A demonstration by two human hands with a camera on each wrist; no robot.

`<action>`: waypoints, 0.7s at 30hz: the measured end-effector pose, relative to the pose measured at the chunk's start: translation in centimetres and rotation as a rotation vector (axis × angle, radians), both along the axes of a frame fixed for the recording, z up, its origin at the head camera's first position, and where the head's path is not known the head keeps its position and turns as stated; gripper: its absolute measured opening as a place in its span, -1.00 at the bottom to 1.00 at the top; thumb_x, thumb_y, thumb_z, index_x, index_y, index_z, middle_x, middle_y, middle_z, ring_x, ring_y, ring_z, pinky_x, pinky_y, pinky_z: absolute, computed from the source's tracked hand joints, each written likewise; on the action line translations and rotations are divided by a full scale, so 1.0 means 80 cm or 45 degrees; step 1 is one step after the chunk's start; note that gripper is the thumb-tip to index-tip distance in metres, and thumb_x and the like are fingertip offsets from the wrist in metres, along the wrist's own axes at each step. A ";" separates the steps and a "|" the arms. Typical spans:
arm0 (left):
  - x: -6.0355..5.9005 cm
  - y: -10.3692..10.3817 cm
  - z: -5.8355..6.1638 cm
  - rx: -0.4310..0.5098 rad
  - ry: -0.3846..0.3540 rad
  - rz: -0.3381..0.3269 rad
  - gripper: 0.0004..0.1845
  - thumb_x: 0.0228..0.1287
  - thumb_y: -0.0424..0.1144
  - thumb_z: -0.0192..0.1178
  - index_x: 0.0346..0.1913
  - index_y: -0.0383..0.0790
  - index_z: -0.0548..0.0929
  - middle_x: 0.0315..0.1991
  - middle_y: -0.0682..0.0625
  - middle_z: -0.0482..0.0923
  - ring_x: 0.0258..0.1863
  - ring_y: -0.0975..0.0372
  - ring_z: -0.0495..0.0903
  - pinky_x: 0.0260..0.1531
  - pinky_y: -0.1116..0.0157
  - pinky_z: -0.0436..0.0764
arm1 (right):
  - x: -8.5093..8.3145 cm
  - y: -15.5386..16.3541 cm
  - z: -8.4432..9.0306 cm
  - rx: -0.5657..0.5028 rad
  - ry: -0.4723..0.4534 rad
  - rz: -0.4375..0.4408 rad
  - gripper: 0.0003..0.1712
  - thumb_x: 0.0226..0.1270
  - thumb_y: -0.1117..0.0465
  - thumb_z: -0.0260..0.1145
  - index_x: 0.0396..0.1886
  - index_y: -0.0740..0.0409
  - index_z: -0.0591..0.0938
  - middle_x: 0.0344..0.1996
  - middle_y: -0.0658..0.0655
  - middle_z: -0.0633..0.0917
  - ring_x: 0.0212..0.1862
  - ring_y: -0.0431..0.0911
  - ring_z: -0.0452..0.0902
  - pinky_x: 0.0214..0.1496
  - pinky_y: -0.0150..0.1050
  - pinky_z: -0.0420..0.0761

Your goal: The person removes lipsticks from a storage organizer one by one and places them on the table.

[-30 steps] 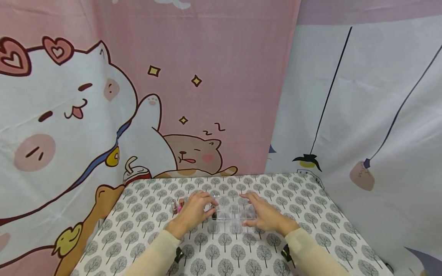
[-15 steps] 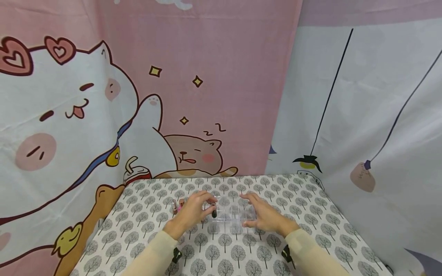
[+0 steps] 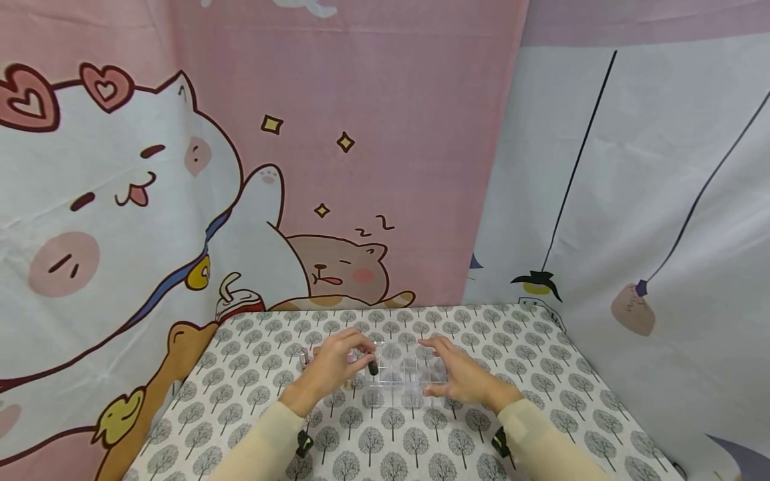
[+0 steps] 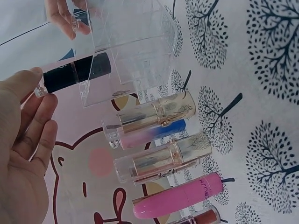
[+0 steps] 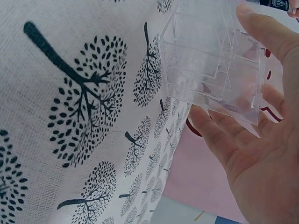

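A clear plastic organizer (image 3: 409,374) with several compartments stands on the tree-print tablecloth (image 3: 391,434). My left hand (image 3: 361,357) pinches a black lipstick (image 3: 373,367) at the organizer's left end. In the left wrist view the black lipstick (image 4: 77,74) is tilted, its far end inside a corner compartment of the organizer (image 4: 135,51), and my thumb (image 4: 23,79) touches its near end. My right hand (image 3: 448,371) lies with straight fingers (image 5: 219,135) against the right side of the organizer (image 5: 210,70).
Several lipsticks lie side by side left of the organizer: two gold ones (image 4: 156,112) (image 4: 163,156), a blue and pink one (image 4: 149,135) and a pink one (image 4: 182,198). Cartoon curtains (image 3: 337,167) hang close behind and to the right of the table.
My left hand has drawn slightly left and up with the black lipstick at the organizer's left end. My right hand has stayed against the organizer.
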State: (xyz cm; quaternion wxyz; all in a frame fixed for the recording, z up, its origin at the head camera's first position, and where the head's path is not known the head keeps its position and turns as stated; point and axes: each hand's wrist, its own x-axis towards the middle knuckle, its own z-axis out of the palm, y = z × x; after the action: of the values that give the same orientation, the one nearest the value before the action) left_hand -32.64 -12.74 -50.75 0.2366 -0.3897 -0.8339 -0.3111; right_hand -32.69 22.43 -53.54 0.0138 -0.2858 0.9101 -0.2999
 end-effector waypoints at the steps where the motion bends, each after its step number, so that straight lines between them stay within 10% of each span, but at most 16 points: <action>1: 0.000 0.000 0.000 0.008 0.021 -0.007 -0.74 0.37 -0.38 0.67 0.04 -0.18 0.87 -0.03 -0.01 0.89 -0.07 0.15 0.91 0.08 0.23 0.97 | 0.000 0.000 0.000 -0.002 0.002 0.001 0.23 0.39 -0.14 0.73 0.89 -0.12 0.25 0.82 0.21 0.37 0.65 0.36 0.54 0.66 0.56 0.58; 21: -0.002 -0.015 0.007 0.104 0.267 -0.100 -0.72 0.32 -0.49 0.67 0.01 -0.20 0.87 -0.08 -0.04 0.88 -0.14 0.18 0.90 0.01 0.38 0.92 | 0.000 0.000 -0.001 0.004 0.009 0.001 0.23 0.40 -0.12 0.73 0.89 -0.12 0.24 0.79 0.18 0.40 0.65 0.33 0.55 0.66 0.52 0.61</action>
State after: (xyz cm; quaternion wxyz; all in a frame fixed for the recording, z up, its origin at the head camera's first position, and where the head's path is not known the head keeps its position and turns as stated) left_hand -32.79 -13.97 -50.16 0.3258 -0.4427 -0.7752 -0.3113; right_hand -32.71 22.41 -53.64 0.0112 -0.2872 0.9105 -0.2973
